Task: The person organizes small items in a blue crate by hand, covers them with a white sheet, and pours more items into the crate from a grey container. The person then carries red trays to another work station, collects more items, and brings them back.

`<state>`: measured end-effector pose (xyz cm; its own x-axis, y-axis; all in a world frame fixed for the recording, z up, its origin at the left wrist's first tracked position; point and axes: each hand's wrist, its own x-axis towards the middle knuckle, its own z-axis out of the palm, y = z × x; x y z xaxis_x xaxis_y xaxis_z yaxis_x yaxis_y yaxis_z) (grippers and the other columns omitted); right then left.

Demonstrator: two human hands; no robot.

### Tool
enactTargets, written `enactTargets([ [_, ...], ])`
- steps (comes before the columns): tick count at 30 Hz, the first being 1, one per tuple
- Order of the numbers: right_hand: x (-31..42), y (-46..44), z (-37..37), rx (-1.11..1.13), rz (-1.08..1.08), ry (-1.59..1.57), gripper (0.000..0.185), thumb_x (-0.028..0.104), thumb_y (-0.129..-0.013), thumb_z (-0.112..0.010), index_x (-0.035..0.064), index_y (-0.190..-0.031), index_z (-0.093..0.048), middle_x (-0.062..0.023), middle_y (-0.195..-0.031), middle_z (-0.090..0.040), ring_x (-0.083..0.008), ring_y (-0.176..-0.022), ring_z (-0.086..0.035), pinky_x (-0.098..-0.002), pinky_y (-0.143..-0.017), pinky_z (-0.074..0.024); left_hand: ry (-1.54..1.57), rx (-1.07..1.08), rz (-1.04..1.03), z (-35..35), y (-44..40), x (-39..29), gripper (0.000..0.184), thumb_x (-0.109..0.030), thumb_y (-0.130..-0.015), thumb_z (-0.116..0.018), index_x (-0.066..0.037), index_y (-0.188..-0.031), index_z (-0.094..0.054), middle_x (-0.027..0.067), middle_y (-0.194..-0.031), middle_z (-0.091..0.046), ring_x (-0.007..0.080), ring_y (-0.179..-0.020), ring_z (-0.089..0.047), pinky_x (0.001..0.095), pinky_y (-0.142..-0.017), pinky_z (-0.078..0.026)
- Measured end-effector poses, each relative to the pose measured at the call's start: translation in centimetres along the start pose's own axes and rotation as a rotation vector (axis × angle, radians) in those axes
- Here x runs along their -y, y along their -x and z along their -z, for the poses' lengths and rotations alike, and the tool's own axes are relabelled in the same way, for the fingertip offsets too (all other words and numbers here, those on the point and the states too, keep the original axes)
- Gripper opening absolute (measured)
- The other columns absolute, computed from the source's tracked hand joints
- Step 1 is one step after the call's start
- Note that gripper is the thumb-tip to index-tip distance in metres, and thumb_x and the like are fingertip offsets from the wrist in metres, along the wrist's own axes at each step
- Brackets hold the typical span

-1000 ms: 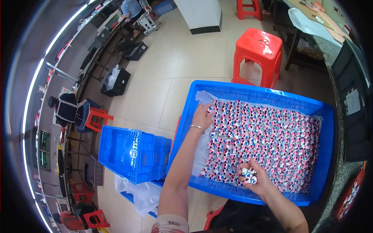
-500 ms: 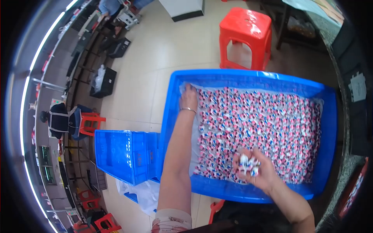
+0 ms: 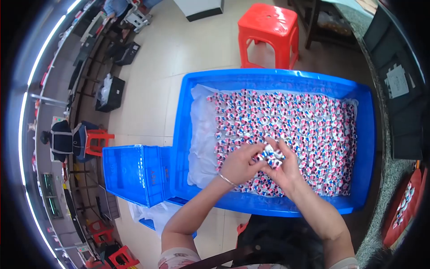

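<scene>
A large blue bin (image 3: 365,148) holds rows of small pink, white and blue painted pieces (image 3: 286,107), like tiny figurines, on a white plastic liner (image 3: 200,148). Cupped over the near part of the rows, my right hand (image 3: 289,172) carries a small heap of the same figurines (image 3: 273,157). My left hand (image 3: 242,165), with a bracelet on its wrist, meets the right one. Its thumb and fingers are pinched at a figurine on the left side of the heap. The fingertips partly cover that piece.
Beyond the bin stands a red stool (image 3: 268,27). Stacked blue crates (image 3: 127,172) sit at the left, with white plastic sheeting (image 3: 156,215) beneath. A stone-like counter edge (image 3: 369,76) runs along the right. A seated person (image 3: 62,139) is at a workbench far left.
My left hand has left the liner at the bin's far left corner and come to my right hand. The right hand has risen slightly with its figurines, and the view has shifted.
</scene>
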<state>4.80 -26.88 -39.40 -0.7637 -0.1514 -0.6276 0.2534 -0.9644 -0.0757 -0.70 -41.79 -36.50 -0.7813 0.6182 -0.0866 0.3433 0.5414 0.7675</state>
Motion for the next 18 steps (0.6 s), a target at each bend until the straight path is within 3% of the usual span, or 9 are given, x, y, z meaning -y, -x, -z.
enactTargets([
  [2,-0.5,0.7,0.4,-0.017,0.005,0.01,0.043,0.04,-0.095,-0.048,0.0052,-0.12,-0.054,-0.0129,-0.108,-0.062,-0.0271,-0.098,-0.06,-0.047,-0.081,-0.052,-0.05,-0.04,-0.097,0.0,0.7,0.0,0.035,-0.022,-0.076,-0.069,-0.009,-0.107,-0.061,0.0107,-0.093,-0.062,0.0233,-0.072,-0.063,0.0349,-0.062,-0.05],
  [3,-0.5,1.1,0.1,-0.029,0.007,-0.017,0.045,0.041,-0.095,-0.047,0.0056,-0.121,-0.054,-0.0126,-0.106,-0.062,-0.0282,-0.098,-0.06,-0.0508,-0.083,-0.05,-0.03,-0.007,-0.022,0.6,1.0,-1.0,0.035,-0.018,-0.076,-0.07,-0.008,-0.108,-0.062,0.0105,-0.091,-0.062,0.0213,-0.07,-0.063,0.0327,-0.062,-0.05],
  [4,-0.5,1.2,0.9,0.099,-0.018,-0.052,0.043,0.042,-0.096,-0.045,0.006,-0.117,-0.056,-0.0128,-0.102,-0.063,-0.0288,-0.1,-0.06,-0.0547,-0.088,-0.0471,0.031,-0.096,0.006,1.5,1.1,-0.8,0.034,-0.016,-0.075,-0.071,-0.007,-0.107,-0.063,0.0096,-0.09,-0.063,0.0191,-0.07,-0.062,0.0308,-0.062,-0.05],
  [7,0.0,3.1,-1.0,-0.037,-0.01,-0.041,0.038,0.043,-0.096,-0.044,0.0086,-0.104,-0.058,-0.0133,-0.098,-0.062,-0.0281,-0.107,-0.059,-0.0559,-0.096,-0.0431,0.184,-0.367,0.109,4.4,-0.1,2.6,0.034,-0.01,-0.071,-0.074,-0.005,-0.104,-0.064,0.0076,-0.089,-0.064,0.0138,-0.07,-0.06,0.0265,-0.064,-0.049],
  [10,-0.2,3.1,0.7,0.048,-0.08,-0.095,0.037,0.042,-0.096,-0.044,0.0094,-0.104,-0.059,-0.0124,-0.096,-0.062,-0.0283,-0.101,-0.061,-0.0505,-0.086,-0.0516,-0.27,-0.46,0.049,7.4,-3.4,9.9,0.027,-0.006,-0.071,-0.071,-0.005,-0.097,-0.064,0.0101,-0.091,-0.061,0.0214,-0.074,-0.061,0.0309,-0.065,-0.05],
  [11,-0.2,3.2,1.2,0.061,-0.104,-0.071,0.037,0.042,-0.096,-0.044,0.0096,-0.106,-0.059,-0.0123,-0.098,-0.063,-0.0291,-0.097,-0.063,-0.0429,-0.073,-0.0574,-0.422,-0.478,0.003,7.5,-4.5,12.4,0.026,-0.005,-0.071,-0.069,-0.005,-0.097,-0.063,0.0116,-0.091,-0.059,0.026,-0.076,-0.062,0.0342,-0.067,-0.051],
  [14,-0.2,3.6,-0.7,-0.108,-0.1,0.011,0.038,0.042,-0.096,-0.044,0.0095,-0.108,-0.059,-0.0131,-0.099,-0.064,-0.0297,-0.094,-0.065,-0.0388,-0.065,-0.0586,-0.596,-0.508,-0.016,8.0,-7.6,15.7,0.028,-0.003,-0.071,-0.066,-0.006,-0.099,-0.06,0.0147,-0.094,-0.057,0.035,-0.084,-0.061,0.0422,-0.071,-0.05],
  [18,0.5,2.0,-0.5,-0.008,-0.127,-0.008,0.041,0.044,-0.096,-0.043,0.0089,-0.11,-0.059,-0.0159,-0.109,-0.061,-0.0324,-0.108,-0.059,-0.047,-0.084,-0.0528,-0.65,-0.422,0.185,7.9,-10.7,16.9,0.034,-0.003,-0.072,-0.064,-0.006,-0.105,-0.057,0.0167,-0.102,-0.056,0.0387,-0.091,-0.059,0.0461,-0.075,-0.05],
])
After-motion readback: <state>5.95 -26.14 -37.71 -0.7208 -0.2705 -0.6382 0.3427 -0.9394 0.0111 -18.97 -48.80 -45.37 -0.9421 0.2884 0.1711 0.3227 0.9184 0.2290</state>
